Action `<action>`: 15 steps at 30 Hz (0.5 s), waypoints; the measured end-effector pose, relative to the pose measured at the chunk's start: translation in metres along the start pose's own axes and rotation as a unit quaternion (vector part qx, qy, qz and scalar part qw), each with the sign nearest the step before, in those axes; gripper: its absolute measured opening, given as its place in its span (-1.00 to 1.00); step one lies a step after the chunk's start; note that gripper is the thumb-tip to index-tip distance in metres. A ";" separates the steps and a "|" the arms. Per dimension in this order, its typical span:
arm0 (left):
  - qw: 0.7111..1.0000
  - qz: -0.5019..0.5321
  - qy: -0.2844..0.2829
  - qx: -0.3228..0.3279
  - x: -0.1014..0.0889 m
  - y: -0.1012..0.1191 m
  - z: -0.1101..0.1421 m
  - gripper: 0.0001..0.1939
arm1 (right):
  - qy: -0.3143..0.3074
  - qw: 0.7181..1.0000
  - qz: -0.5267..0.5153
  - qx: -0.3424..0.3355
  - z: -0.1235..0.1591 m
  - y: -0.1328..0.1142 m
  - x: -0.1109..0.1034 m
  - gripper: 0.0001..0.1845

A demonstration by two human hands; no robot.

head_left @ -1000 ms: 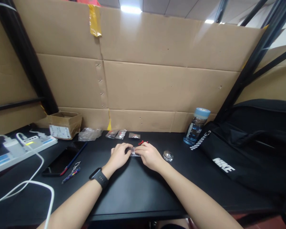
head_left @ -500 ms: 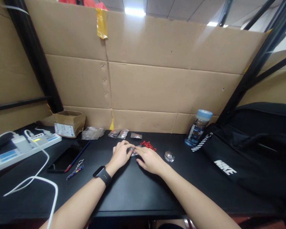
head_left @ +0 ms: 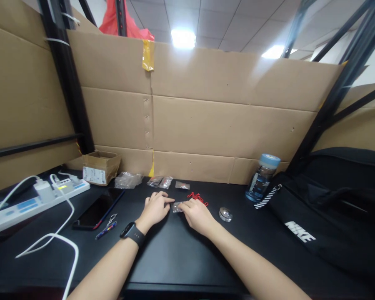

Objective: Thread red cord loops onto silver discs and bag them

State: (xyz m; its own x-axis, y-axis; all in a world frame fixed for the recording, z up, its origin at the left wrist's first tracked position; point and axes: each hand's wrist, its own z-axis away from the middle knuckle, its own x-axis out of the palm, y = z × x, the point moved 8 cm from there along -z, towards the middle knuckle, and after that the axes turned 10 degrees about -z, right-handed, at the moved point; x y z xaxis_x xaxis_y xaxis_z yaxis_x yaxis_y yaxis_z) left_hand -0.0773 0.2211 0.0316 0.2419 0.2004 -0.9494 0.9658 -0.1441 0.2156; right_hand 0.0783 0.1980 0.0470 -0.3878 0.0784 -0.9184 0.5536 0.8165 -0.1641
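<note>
My left hand [head_left: 155,209] and my right hand [head_left: 196,214] rest on the black table [head_left: 175,250] with a small clear plastic bag [head_left: 176,206] pinched between their fingertips. The fingers of both hands are curled onto the bag. A black watch [head_left: 132,234] sits on my left wrist. A red cord [head_left: 197,197] lies on the table just behind my right hand. Three more small clear bags [head_left: 166,182] lie in a row farther back.
A small round metal piece [head_left: 225,214] lies right of my hands. Blue water bottle [head_left: 262,178] and black bag [head_left: 331,208] stand at right. At left: phone [head_left: 93,210], keychain [head_left: 106,229], power strip [head_left: 34,200] with white cables, cardboard box [head_left: 100,166], crumpled plastic [head_left: 128,180]. Cardboard walls surround.
The view has tilted upward, showing more ceiling. My right hand has drawn slightly back, uncovering the red cord; both hands stay on the small bag.
</note>
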 end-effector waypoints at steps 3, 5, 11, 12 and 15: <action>1.000 0.017 -0.003 -0.008 -0.001 -0.008 -0.003 -0.61 | 0.019 0.999 0.037 0.018 -0.008 0.012 -0.016 -0.64; 1.000 0.023 -0.009 -0.015 -0.001 -0.012 -0.004 -0.61 | 0.027 0.997 0.036 0.069 -0.017 0.035 -0.029 -0.61; 0.999 0.032 -0.015 -0.027 -0.002 -0.019 -0.007 -0.63 | 0.031 0.971 0.024 0.235 -0.035 0.121 -0.047 -0.60; 0.999 0.034 -0.016 -0.028 -0.002 -0.019 -0.007 -0.63 | 0.028 0.969 0.016 0.244 -0.036 0.129 -0.045 -0.62; 0.999 0.038 -0.020 -0.027 0.000 -0.018 -0.008 -0.63 | 0.010 0.970 -0.025 0.241 -0.041 0.140 -0.035 -0.68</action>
State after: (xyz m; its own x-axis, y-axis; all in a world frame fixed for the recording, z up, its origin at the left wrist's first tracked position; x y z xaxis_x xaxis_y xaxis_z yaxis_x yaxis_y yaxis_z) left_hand -0.0942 0.2318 0.0300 0.3110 0.1521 -0.9382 0.9489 -0.1054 0.2975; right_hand 0.1392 0.3330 0.0704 -0.4344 0.0614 -0.8986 0.8123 0.4578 -0.3614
